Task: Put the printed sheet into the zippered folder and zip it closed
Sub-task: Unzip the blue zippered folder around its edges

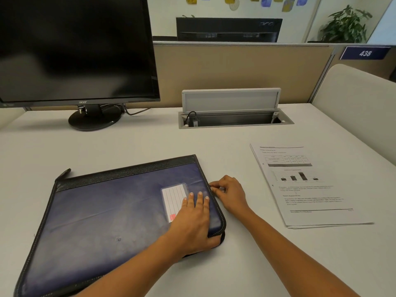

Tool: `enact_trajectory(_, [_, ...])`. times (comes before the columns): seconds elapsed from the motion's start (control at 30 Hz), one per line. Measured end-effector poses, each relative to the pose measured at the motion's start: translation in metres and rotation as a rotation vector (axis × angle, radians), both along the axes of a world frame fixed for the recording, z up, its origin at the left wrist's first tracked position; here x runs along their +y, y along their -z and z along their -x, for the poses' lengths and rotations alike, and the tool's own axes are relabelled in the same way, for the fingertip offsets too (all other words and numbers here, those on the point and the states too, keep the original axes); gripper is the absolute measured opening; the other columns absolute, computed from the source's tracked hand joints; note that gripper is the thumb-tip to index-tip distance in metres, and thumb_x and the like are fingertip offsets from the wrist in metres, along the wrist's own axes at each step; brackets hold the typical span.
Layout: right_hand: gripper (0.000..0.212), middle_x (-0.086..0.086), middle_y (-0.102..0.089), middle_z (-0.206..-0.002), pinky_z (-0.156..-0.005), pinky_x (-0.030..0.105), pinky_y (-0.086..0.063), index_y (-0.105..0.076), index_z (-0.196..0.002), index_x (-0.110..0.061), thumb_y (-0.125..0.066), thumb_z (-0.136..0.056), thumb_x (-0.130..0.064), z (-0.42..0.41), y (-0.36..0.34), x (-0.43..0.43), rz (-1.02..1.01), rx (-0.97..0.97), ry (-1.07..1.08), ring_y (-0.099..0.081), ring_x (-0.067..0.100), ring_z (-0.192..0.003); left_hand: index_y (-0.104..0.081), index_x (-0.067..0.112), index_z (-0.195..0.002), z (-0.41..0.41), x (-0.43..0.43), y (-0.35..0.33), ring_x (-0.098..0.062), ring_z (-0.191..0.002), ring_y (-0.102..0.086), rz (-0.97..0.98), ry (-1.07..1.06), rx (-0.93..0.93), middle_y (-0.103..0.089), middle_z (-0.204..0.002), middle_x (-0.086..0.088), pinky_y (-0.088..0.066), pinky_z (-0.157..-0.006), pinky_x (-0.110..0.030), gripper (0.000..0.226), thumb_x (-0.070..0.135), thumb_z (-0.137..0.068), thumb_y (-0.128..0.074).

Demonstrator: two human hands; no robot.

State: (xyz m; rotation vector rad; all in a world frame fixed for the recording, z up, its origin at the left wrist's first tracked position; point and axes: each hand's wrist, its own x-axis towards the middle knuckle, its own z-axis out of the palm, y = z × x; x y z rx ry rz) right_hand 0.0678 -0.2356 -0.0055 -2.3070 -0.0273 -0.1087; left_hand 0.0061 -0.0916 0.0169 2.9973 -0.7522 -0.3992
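Fig. Desk (150,142) seen from the head cam; task at the opening stage. The zippered folder (111,211) lies flat at the near-left of the desk, long axis running roughly L–R and skewed, black strip along its far edge, zip side facing R. The folder looks closed, w/ nothing seen inside.

L hand (192,219): fingers straight, pressing down on the folder's near-R corner beside the label pocket (174,200), thumb hidden over the edge.

R hand (231,195): just beside the folder's R edge, fingertips drawn together and pinching at the zip line. This is probably the pull, but it is too small to confirm.

The printed sheet (308,185) lies face up toward the desk's R edge, long axis near-to-far, well apart from the folder and untouched by either hand.

Key relation: the sheet lies R of both hands, on the folder's zip side. The R hand is nearer, so it is the likely one to fetch the sheet once the zip is run open, while the L hand steadies the folder.
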Motion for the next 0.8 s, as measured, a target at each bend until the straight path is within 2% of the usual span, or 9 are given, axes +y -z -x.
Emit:
enact_trajectory(0.23, [0.016,0.004,-0.061,-0.098,-0.075,0.026,-0.043,-0.070,-0.097,-0.017,-0.058,-0.087,-0.021,-0.002,0.000,0.007,0.013,0.014,0.073,-0.052,0.017,-0.097,0.005,0.002,-0.144,0.010,-0.007,0.000,-0.037,-0.142,0.006,-0.078,-0.016,0.038,0.004,-0.154,-0.022,0.002,-0.116,-0.042,0.073,0.051,-0.095,-0.019])
enact_trajectory(0.43, [0.015,0.007,-0.063,-0.100,-0.081,0.033,-0.046,-0.071,-0.095,-0.014,-0.058,-0.087,-0.016,0.002,-0.013,0.004,-0.060,0.005,0.058,-0.053,0.021,-0.097,0.001,0.005,-0.145,0.002,-0.007,-0.015,-0.031,-0.143,0.002,0.022,-0.074,0.051,0.000,-0.155,-0.017,0.000,-0.116,-0.038,0.068,0.048,-0.096,-0.017])
enact_trajectory(0.57, [0.014,0.005,-0.064,-0.096,-0.076,0.030,-0.043,-0.071,-0.094,-0.014,-0.061,-0.086,-0.018,0.010,-0.021,0.001,-0.082,-0.029,0.018,-0.053,0.020,-0.094,-0.005,0.006,-0.146,-0.010,-0.001,-0.026,-0.029,-0.143,-0.004,0.065,-0.107,-0.005,-0.007,-0.155,-0.016,-0.006,-0.116,-0.036,0.064,0.046,-0.097,-0.018])
enact_trajectory(0.7, [0.013,0.000,-0.061,-0.090,-0.067,0.021,-0.038,-0.072,-0.091,-0.015,-0.064,-0.083,-0.022,0.023,-0.024,-0.002,-0.126,-0.063,0.000,-0.053,0.017,-0.089,-0.008,0.007,-0.146,-0.023,0.009,-0.029,-0.028,-0.143,-0.008,0.071,-0.140,-0.029,-0.011,-0.155,-0.014,-0.011,-0.116,-0.036,0.063,0.046,-0.097,-0.019])
enact_trajectory(0.8, [0.011,-0.003,-0.061,-0.087,-0.067,0.021,-0.038,-0.072,-0.088,-0.016,-0.066,-0.082,-0.024,0.029,-0.023,-0.004,-0.151,-0.070,0.004,-0.054,0.018,-0.090,-0.009,0.007,-0.146,-0.028,0.010,-0.028,-0.028,-0.143,-0.009,0.058,-0.151,-0.040,-0.012,-0.155,-0.014,-0.012,-0.116,-0.036,0.064,0.047,-0.097,-0.020])
